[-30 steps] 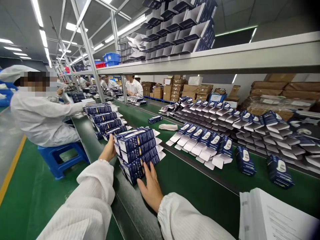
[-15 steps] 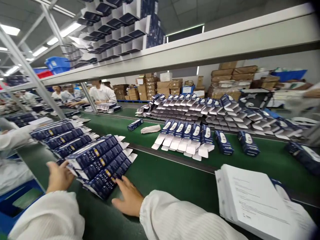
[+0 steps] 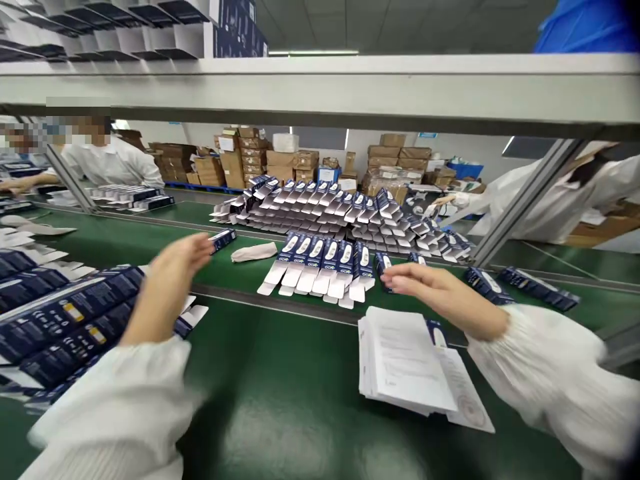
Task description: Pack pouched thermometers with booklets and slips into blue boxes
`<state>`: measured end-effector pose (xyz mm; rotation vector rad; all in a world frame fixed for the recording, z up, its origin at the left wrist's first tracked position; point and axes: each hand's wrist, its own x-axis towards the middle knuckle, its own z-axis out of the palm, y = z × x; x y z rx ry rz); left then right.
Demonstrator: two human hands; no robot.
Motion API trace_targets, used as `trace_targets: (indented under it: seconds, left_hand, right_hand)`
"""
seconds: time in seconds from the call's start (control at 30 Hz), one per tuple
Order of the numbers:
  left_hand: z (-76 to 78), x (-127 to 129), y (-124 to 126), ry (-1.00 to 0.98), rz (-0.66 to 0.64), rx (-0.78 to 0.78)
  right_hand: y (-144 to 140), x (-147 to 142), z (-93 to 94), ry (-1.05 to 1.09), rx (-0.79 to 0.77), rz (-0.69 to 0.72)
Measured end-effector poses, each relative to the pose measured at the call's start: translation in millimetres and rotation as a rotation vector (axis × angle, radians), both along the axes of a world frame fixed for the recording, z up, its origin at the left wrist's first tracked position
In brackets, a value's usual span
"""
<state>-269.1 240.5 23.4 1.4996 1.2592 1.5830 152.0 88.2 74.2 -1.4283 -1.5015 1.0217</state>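
Observation:
My left hand (image 3: 170, 283) is raised over the green belt with fingers stretched out, slightly blurred and empty. Beside it on the left lie stacked dark blue cartons (image 3: 75, 320) with white flaps. My right hand (image 3: 445, 297) reaches across the belt, fingers extended, above and behind a stack of printed leaflets (image 3: 405, 360). Its fingertips overlap a dark blue carton (image 3: 383, 264) in view; whether they touch it I cannot tell. Left of that carton stands a row of blue cartons (image 3: 330, 257) with open white flaps towards me.
A large pile of open cartons (image 3: 320, 207) lies across the belt. A pale cloth-like piece (image 3: 254, 252) and a single carton (image 3: 223, 239) lie near the row. More cartons (image 3: 537, 288) rest at right. A shelf beam (image 3: 320, 90) spans overhead. Co-workers in white stand beyond.
Both hands have left the stacked cartons at left. My right hand has swung right, past the leaflets; my left has risen. The view has turned to the right.

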Motion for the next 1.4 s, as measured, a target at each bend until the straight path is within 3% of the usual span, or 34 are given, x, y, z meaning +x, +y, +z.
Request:
trace_targets:
  seconds: [0.1,0.27,0.4,0.53,0.87,1.1,1.27,1.4]
  left_hand:
    - [-23.1,54,55,0.053,-0.127,-0.207]
    - [-59.2,107,124,0.114,-0.193,-0.427]
    - [-75.3,132,153,0.133,-0.288,-0.538]
    - [-85.4,150,171,0.129,-0.426,-0.655]
    - [-103.8,178,178,-0.052,-0.679,-0.805]
    - [-109.1,216,156,-0.272,-0.794,-0.716]
    - [-85.6,220,128,-0.407,-0.766,-0.593]
    - [-54.5,186,83,-0.477,-0.637,-0.465]
  right_hand:
    - [67,52,-42.2,0.113,-0.168,-0.177]
    - [153,97,-107.7,0.159,-0.376,-0.225]
    - [194,101,-136.2,0.295,-0.498,-0.174]
    - [216,96,-149.9,0.459,-0.514,-0.131]
    - [216,119,-151.1,0.558,-0.557,-0.21]
    - [209,137,-148.5,0.554,-0.574,-0.288]
    - [206,135,-131.3,0.511,-0.545,-0.277]
    - [222,113,-90.9,0.465,-0.549,-0.181]
